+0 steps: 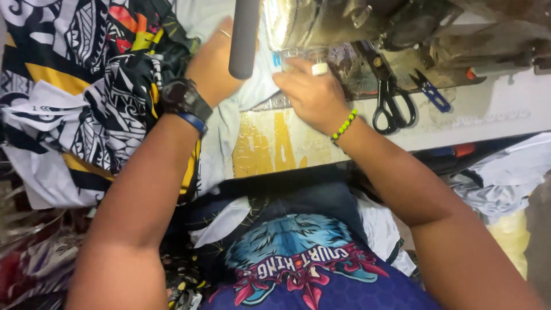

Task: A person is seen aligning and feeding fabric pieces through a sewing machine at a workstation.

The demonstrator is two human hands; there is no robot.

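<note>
left hand [215, 60] flat on pale fabric [252, 92] | right hand [310, 92] beside (fingers bent)

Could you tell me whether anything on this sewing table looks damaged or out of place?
The table top looks worn: its yellow coating is patchy and peeling just below the hands. The black scissors and blue snips lie loose beside the machine.

Sewing table [488, 112], scissors [390, 103], blue snips [429, 90], fabric [229, 132]
</note>
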